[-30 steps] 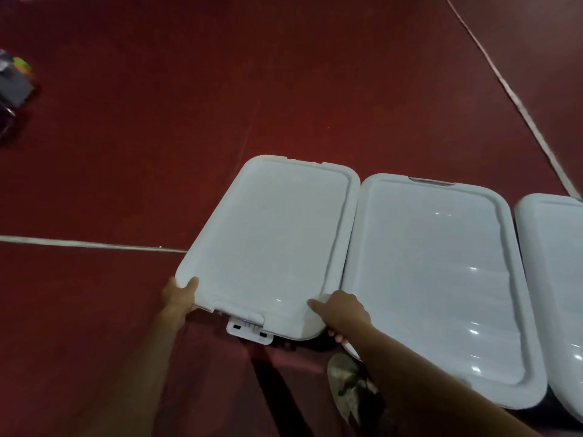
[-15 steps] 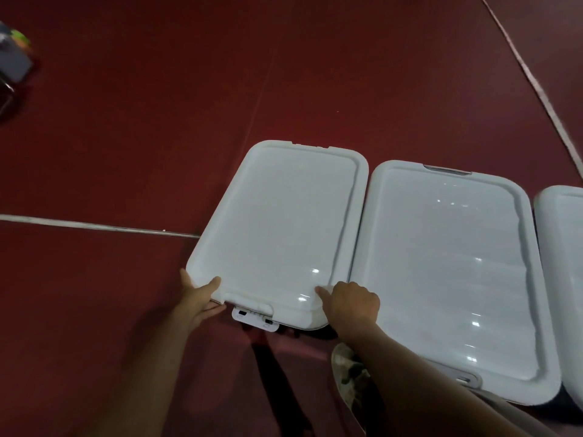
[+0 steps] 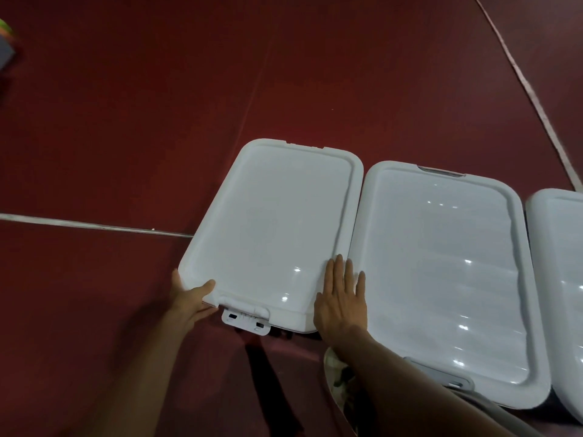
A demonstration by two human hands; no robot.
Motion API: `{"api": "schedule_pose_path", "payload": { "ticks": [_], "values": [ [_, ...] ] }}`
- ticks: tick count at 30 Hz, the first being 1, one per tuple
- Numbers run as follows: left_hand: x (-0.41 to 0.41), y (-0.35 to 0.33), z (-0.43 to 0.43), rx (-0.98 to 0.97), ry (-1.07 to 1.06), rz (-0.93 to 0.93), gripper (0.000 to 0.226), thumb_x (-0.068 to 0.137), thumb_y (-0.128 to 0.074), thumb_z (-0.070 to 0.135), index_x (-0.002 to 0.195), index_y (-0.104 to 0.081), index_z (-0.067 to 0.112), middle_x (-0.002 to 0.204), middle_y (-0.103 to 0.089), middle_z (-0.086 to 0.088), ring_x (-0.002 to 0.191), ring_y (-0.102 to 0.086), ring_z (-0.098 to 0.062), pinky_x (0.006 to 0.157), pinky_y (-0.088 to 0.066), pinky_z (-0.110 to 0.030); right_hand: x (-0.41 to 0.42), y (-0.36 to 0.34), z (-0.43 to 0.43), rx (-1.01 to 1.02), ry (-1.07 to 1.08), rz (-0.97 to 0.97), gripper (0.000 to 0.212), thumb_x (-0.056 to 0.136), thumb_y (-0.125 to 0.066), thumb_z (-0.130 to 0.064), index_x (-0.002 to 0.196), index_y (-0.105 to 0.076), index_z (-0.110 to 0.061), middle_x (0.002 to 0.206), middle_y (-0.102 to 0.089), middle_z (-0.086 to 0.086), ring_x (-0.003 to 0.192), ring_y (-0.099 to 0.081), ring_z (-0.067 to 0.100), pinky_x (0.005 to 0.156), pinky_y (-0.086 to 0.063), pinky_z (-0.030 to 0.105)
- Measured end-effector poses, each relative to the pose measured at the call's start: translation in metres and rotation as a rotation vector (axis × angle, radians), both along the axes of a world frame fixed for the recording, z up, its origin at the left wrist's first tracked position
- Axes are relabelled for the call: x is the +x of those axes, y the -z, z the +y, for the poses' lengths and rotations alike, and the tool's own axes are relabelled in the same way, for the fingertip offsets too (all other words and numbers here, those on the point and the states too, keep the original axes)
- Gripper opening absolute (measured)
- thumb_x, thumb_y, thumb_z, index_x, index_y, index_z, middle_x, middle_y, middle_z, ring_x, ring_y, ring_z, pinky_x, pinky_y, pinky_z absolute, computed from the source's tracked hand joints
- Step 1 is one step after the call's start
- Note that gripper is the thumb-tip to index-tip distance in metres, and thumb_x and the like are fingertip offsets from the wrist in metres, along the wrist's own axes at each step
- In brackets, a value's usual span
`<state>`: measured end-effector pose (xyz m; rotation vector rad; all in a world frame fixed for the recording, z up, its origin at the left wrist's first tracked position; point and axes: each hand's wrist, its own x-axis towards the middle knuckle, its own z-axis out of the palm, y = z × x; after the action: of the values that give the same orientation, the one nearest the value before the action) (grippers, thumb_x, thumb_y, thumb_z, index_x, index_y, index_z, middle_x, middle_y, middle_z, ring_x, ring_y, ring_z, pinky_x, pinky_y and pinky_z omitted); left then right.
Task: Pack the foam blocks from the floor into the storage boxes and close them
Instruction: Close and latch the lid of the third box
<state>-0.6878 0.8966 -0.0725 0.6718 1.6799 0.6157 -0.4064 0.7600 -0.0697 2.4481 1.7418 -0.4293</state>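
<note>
Leftmost storage box [image 3: 277, 234] sits on the floor [image 3: 126, 121] beside two more boxes [image 3: 441, 279], all lidded, contents hidden. My left hand [image 3: 189, 298] grips its lid's near corner; my right hand [image 3: 340, 298] presses flat, fingers spread.

3 lidded storage boxes in a row on the floor [image 3: 126, 121].

The left lid [image 3: 271, 228] touches the middle lid [image 3: 441, 279] along its right edge; the right lid [image 3: 564, 279] lies just beside that, cut off by the frame. A latch [image 3: 246, 320] sits at the left lid's near edge. The left hand [image 3: 189, 298] grips its near-left corner; the right hand [image 3: 340, 304] lies flat on its near-right corner. A floor line [image 3: 94, 227] runs off leftward.
</note>
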Motion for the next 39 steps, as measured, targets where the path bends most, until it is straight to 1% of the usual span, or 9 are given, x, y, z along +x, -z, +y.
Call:
{"api": "schedule_pose_path", "payload": {
  "ticks": [2, 6, 12, 17, 22, 29, 31, 34, 39],
  "values": [
    [0.000, 0.000, 0.001, -0.008, 0.000, 0.010, 0.085, 0.084, -0.078, 0.007, 0.147, -0.028, 0.035, 0.136, -0.054, -0.004, 0.098, -0.069, -0.040, 0.068, -0.062, -0.049, 0.000, 0.005, 0.001, 0.026, 0.001, 0.035, 0.074, 0.092, 0.007, -0.042, 0.153, 0.019, -0.003, 0.163, 0.023, 0.018, 0.152, 0.015, 0.036, 0.122, 0.002, 0.057],
    [0.002, -0.001, 0.003, 0.012, 0.015, 0.015, 0.072, 0.085, -0.077, 0.005, 0.139, -0.036, 0.031, 0.131, -0.057, -0.005, 0.100, -0.068, -0.038, 0.070, -0.061, -0.050, -0.002, 0.013, 0.003, 0.012, -0.022, 0.020, 0.091, 0.095, -0.011, -0.065, 0.155, 0.012, -0.001, 0.162, 0.021, 0.023, 0.151, 0.016, 0.041, 0.120, 0.005, 0.062],
    [0.009, -0.001, -0.003, 0.066, -0.016, 0.046, 0.069, 0.085, -0.077, 0.005, 0.137, -0.038, 0.028, 0.131, -0.056, -0.005, 0.105, -0.065, -0.033, 0.068, -0.061, -0.049, 0.001, 0.011, 0.013, -0.013, -0.039, 0.011, 0.104, 0.090, -0.012, -0.077, 0.157, 0.001, 0.002, 0.159, 0.021, 0.030, 0.149, 0.017, 0.048, 0.116, 0.006, 0.068],
    [0.002, -0.012, 0.011, -0.002, 0.047, 0.031, 0.076, 0.083, -0.078, 0.001, 0.140, -0.036, 0.028, 0.127, -0.055, -0.005, 0.105, -0.066, -0.034, 0.069, -0.062, -0.048, 0.002, 0.013, 0.025, -0.007, -0.010, 0.033, 0.115, 0.083, -0.006, -0.087, 0.156, 0.011, 0.000, 0.158, 0.026, 0.029, 0.148, 0.020, 0.048, 0.112, 0.009, 0.071],
    [-0.002, -0.013, 0.008, -0.049, 0.018, -0.036, 0.046, 0.085, -0.075, 0.000, 0.127, -0.055, 0.002, 0.123, -0.065, -0.017, 0.106, -0.067, -0.032, 0.062, -0.061, -0.037, 0.009, 0.016, 0.028, -0.022, -0.046, 0.011, 0.115, 0.080, 0.000, -0.089, 0.153, 0.020, -0.003, 0.157, 0.029, 0.029, 0.148, 0.020, 0.047, 0.112, 0.009, 0.071],
    [-0.008, -0.006, -0.012, -0.104, -0.009, -0.038, 0.035, 0.091, -0.072, 0.010, 0.122, -0.061, 0.000, 0.118, -0.069, -0.021, 0.097, -0.070, -0.032, 0.065, -0.060, -0.036, 0.014, 0.016, 0.042, -0.051, -0.143, 0.000, 0.120, 0.078, -0.003, -0.092, 0.153, 0.023, -0.002, 0.152, 0.038, 0.030, 0.143, 0.031, 0.050, 0.119, 0.010, 0.061],
    [-0.005, -0.007, -0.017, -0.093, -0.007, 0.009, 0.039, 0.091, -0.073, 0.018, 0.125, -0.060, 0.003, 0.118, -0.069, -0.019, 0.099, -0.070, -0.033, 0.072, -0.060, -0.040, 0.015, 0.015, 0.045, -0.088, -0.144, 0.005, 0.128, 0.072, -0.003, -0.097, 0.151, 0.025, -0.001, 0.151, 0.039, 0.030, 0.141, 0.033, 0.052, 0.118, 0.012, 0.062],
    [0.000, -0.007, -0.031, -0.176, 0.028, 0.168, 0.060, 0.085, -0.072, 0.055, 0.125, -0.059, 0.013, 0.113, -0.071, -0.011, 0.097, -0.071, -0.031, 0.080, -0.057, -0.047, 0.015, 0.013, 0.048, -0.145, -0.130, 0.016, 0.132, 0.069, -0.009, -0.099, 0.150, 0.027, -0.001, 0.148, 0.043, 0.031, 0.140, 0.031, 0.055, 0.117, 0.011, 0.063],
    [0.030, -0.008, -0.055, -0.399, -0.027, -0.097, 0.092, 0.072, -0.041, 0.093, 0.120, -0.058, 0.016, 0.111, -0.069, -0.018, 0.105, -0.066, -0.034, 0.089, -0.054, -0.054, 0.009, 0.005, 0.049, -0.184, -0.098, -0.025, 0.131, 0.071, -0.011, -0.098, 0.150, 0.028, -0.001, 0.148, 0.043, 0.031, 0.143, 0.021, 0.057, 0.118, 0.008, 0.062]
  ]
}}
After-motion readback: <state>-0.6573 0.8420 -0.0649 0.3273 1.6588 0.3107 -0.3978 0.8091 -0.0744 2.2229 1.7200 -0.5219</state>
